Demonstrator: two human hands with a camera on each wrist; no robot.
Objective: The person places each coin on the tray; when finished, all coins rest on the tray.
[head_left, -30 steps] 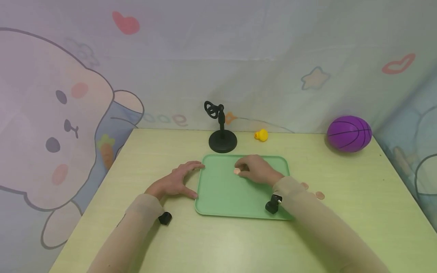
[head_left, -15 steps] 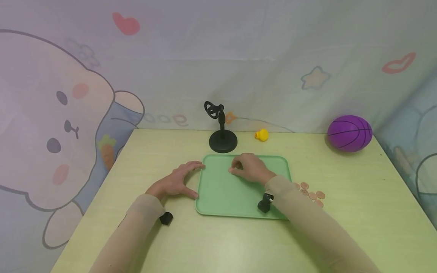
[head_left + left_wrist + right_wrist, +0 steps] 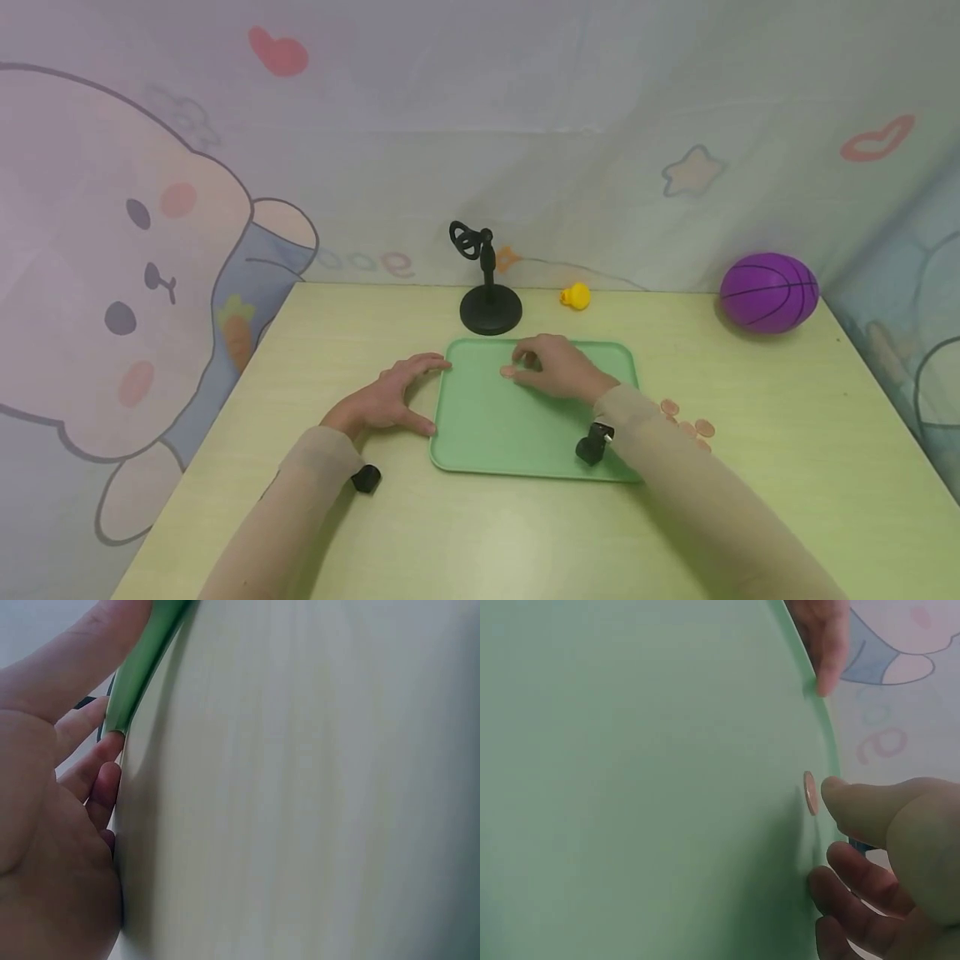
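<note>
A small copper-coloured coin (image 3: 507, 372) is on the green tray (image 3: 487, 433), toward its back edge. Just right of it is my right hand (image 3: 558, 367), thumb and fingers parted. The right wrist view shows a small gap between the thumb tip and the coin (image 3: 811, 793), seen there as a thin ellipse. My left hand (image 3: 386, 396) spans the tray's left side, its thumb and fingertips at the rim. In the left wrist view, fingers (image 3: 101, 761) reach to the green rim (image 3: 139, 675).
Several more copper coins (image 3: 704, 428) lie on the table right of the tray, partly hidden by the right sleeve. Behind the tray stand a black desk stand (image 3: 491, 310) and a small yellow toy (image 3: 577, 297). A purple ball (image 3: 769, 293) sits at the back right.
The coin was pinched in my right hand a second ago; it is now let go on the tray. My right hand went left, then drew back slightly right. The left hand stays put.
</note>
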